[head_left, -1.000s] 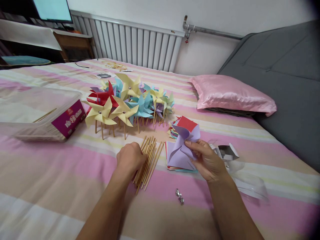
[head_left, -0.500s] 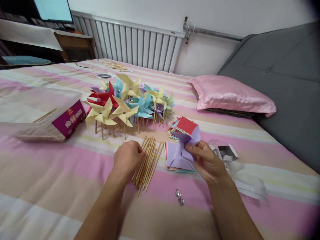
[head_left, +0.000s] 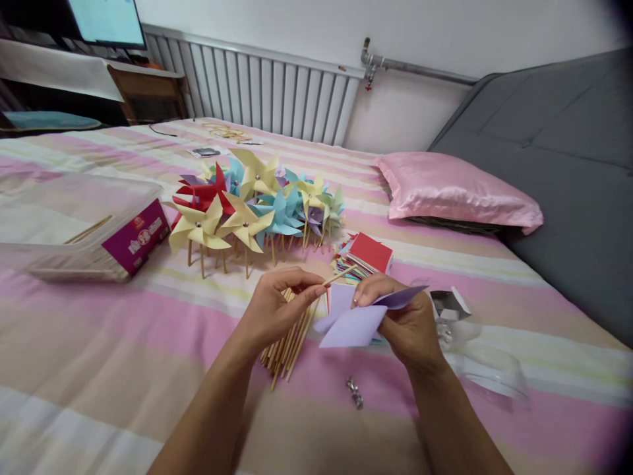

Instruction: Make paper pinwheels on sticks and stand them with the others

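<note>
Between the thumb and fingers of my left hand [head_left: 281, 303] is a thin wooden stick [head_left: 341, 274], its free end pointing up to the right. My right hand [head_left: 403, 316] is closed on a purple paper pinwheel [head_left: 359, 328], tilted so its blades spread to both sides. Beneath my left hand lies a bundle of wooden sticks [head_left: 291, 353]. Under the pinwheel is a stack of coloured paper, topped by a purple sheet [head_left: 341, 297]. Just behind it sits a paper stack with a red top sheet [head_left: 370, 253]. Small silver pins [head_left: 355, 393] lie in front.
Finished pinwheels [head_left: 247, 211] stand grouped at the back centre. On the left is a clear plastic box [head_left: 133, 241] with sticks inside. Clear plastic packaging [head_left: 494, 373] lies at right, near an opened small box [head_left: 450, 303]. A pink pillow [head_left: 459, 188] rests by the grey headboard [head_left: 554, 145].
My left hand has picked a stick off the bundle and moved right with it. My right hand has turned the purple pinwheel over on its side, nearer the stick.
</note>
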{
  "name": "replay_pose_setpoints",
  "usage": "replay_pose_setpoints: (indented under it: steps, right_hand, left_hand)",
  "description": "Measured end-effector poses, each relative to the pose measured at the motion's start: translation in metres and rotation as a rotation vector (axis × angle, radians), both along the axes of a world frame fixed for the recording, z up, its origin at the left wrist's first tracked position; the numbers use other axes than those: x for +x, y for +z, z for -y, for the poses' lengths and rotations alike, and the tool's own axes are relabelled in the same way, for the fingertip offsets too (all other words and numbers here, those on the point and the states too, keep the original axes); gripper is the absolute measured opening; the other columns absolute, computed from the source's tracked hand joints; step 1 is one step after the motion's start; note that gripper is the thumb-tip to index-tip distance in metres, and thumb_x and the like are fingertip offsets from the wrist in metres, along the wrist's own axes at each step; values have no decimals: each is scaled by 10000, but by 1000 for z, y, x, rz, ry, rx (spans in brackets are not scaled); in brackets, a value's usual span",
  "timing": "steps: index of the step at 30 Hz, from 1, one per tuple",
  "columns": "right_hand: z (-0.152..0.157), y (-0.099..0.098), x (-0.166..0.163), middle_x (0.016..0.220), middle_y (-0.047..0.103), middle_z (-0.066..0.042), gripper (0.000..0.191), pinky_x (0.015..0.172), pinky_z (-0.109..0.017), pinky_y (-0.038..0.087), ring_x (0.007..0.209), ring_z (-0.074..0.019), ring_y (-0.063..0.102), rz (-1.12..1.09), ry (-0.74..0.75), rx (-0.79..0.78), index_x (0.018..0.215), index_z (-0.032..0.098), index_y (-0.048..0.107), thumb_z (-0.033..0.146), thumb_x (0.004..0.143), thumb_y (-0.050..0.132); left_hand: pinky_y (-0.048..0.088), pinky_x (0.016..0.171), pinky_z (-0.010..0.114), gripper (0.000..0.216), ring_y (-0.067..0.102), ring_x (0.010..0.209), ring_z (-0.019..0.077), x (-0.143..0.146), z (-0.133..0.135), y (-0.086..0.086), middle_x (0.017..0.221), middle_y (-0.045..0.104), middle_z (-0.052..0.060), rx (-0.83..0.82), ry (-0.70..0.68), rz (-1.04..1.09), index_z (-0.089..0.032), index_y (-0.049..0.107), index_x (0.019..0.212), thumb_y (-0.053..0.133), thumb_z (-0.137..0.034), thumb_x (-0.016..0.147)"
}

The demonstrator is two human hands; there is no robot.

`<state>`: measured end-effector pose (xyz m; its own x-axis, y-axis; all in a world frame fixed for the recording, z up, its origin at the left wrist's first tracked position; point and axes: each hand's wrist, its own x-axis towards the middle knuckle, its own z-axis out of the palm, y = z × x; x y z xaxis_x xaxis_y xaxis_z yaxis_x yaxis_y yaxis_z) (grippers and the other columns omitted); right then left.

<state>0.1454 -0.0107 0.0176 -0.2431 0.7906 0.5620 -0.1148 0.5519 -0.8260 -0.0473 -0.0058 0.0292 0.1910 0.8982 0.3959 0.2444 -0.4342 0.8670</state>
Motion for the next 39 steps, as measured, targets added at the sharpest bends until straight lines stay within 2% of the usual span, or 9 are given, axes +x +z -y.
replay_pose_setpoints:
  steps: [2,5,9,11,22,39]
  right_hand:
    - [1,2,0,840,638,-51,29,775,-343,475,855,-197,607,17,-59,51,790,218,676,235,766,678]
    - [3,4,-1,835,637,-56,42,776,-342,480,948,-219,586,32,-132,137,799,223,673,201,763,676]
    - [4,4,-1,905,628,-63,66,743,-349,494,859,-203,609,23,-149,169,811,219,669,171,767,662]
    - [5,3,-1,873,627,-58,78,745,-361,495,830,-204,617,14,-141,157,812,216,664,156,763,658]
    - [8,6,0,859,633,-39,154,707,-305,491,818,-174,592,55,-191,214,816,218,666,99,718,663]
    - [10,9,-1,845,654,-53,128,648,-303,512,774,-184,623,67,-233,234,798,219,669,122,715,666]
  left_hand:
    - [427,620,239,124,578,660,130,-1,-1,-2,706,669,43,21,-43,19,-139,714,771,632,-232,777]
    - [423,625,238,125,570,672,126,-3,-2,-6,718,658,41,29,-101,38,-151,721,816,629,-230,786]
    - [417,619,241,120,562,673,127,-3,-3,-6,714,654,40,32,-116,54,-162,726,817,641,-237,780]
    - [416,612,242,113,559,665,129,-3,-2,-4,709,655,41,30,-116,64,-165,730,799,646,-237,774]
    - [418,607,246,124,558,678,136,-3,-1,-4,708,645,51,-8,-147,86,-181,749,824,667,-244,755]
    - [438,615,256,145,574,689,148,-3,-1,-6,730,650,67,-32,-143,132,-188,753,837,679,-271,744]
